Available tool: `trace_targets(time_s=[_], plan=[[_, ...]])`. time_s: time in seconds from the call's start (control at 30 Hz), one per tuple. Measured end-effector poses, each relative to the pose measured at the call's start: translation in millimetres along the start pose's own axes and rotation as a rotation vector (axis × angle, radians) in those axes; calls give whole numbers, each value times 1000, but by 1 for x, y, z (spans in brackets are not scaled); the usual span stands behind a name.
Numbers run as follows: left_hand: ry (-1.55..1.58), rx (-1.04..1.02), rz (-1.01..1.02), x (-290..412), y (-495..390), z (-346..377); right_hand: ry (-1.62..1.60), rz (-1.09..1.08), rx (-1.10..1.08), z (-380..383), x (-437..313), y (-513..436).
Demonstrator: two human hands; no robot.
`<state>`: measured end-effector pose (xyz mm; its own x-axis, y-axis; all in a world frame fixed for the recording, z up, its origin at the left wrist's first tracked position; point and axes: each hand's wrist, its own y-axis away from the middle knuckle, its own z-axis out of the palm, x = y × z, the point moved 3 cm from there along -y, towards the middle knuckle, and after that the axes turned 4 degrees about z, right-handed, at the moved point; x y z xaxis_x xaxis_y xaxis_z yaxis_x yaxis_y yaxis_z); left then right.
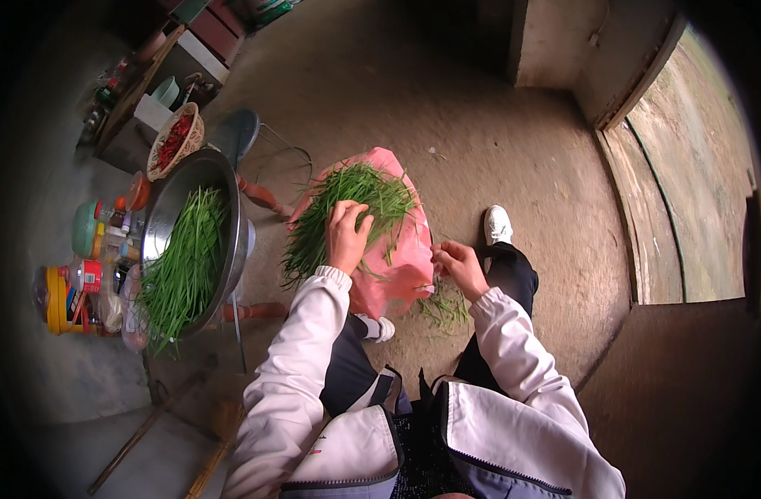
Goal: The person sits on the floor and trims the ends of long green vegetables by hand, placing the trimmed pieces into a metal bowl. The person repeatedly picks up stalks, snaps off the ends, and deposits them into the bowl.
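Observation:
A heap of long green leaves that look like garlic chives (355,193) lies on a pink plastic bag (393,274) in front of me. My left hand (349,236) is over the near side of the heap, fingers bent and thumb apart; I see nothing gripped in it. By the bag's right edge, my right hand (458,265) has its fingertips drawn together. Whether it pinches a scrap or the bag's edge is too small to tell. Loose green trimmings (446,305) lie on the floor below that hand. What supports the bag is hidden.
At left, a large metal basin (234,249) holds more chives, their ends over its rim. Beyond stand a basket (195,134) of red chillies and a stool (240,134). Jars and bottles (87,274) crowd the wall. A broom (215,455) lies lower left; a doorway (623,206) opens at right.

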<state>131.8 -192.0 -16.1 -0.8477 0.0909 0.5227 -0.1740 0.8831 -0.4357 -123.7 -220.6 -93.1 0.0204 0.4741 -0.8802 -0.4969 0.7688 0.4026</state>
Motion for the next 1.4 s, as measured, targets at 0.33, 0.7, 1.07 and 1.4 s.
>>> trace_targets(time_s=[0.33, 0.7, 1.07, 1.4], plan=[[-60, 38, -41, -17, -24, 15, 187, -194, 39, 25, -39, -82], [84, 11, -51, -25, -34, 14, 290, -202, 101, 33, -31, -114], [-226, -5, -170, -96, -58, 2, 134, -240, 114, 26, -25, -108], [95, -118, -185, -112, -77, 18, 136, -155, 114, 19, -29, -92]])
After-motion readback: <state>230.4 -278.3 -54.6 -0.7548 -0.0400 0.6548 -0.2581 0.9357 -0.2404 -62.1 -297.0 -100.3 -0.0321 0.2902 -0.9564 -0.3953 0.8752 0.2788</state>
